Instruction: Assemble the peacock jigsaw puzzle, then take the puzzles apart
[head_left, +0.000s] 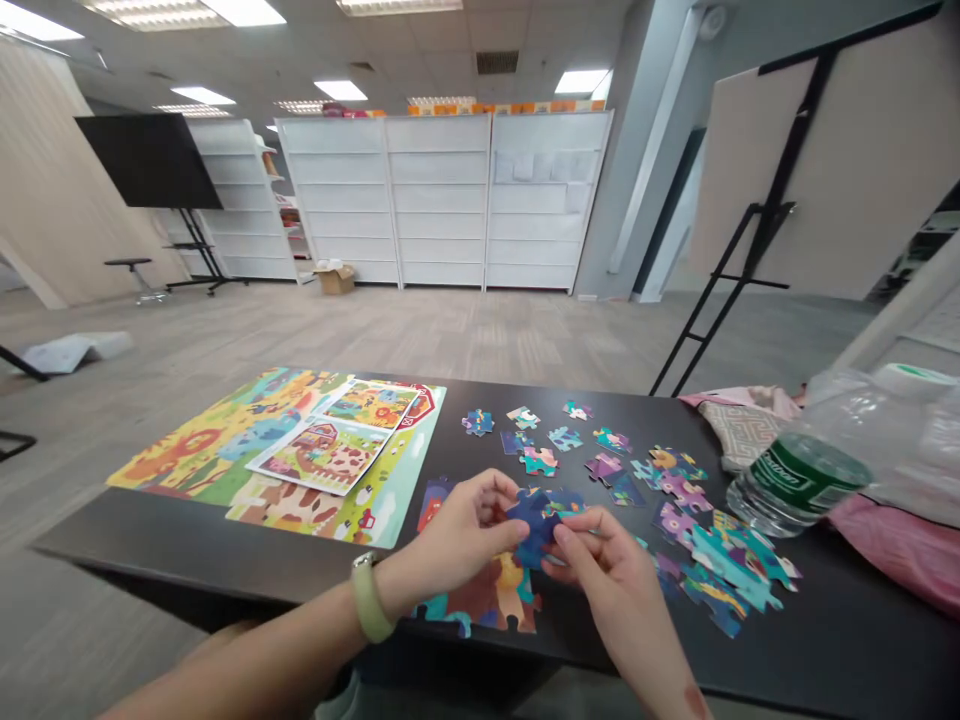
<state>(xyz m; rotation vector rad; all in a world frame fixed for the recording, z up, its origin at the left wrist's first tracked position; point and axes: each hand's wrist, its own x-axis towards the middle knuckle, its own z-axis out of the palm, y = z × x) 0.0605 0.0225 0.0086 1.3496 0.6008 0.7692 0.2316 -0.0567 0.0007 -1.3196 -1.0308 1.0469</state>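
Head view: on the black worktop (637,410) lies a joined puzzle section (480,595); over it, left hand (469,520) and right hand (600,560) pinch a dark-blue piece (534,525) between them. Light, level pressure at its edges should spare the tabs.

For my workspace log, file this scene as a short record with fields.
Left hand: fingers on a dark blue puzzle part; green-banded watch on the wrist
Right hand: fingers at the right side of that part
Below hands: partly joined puzzle on a black table
Beyond hands: scattered puzzle pieces
Table left: large animal pictures, smaller sheets on top
Table right: clustered pieces, green-labelled bottle
Background: white shelving
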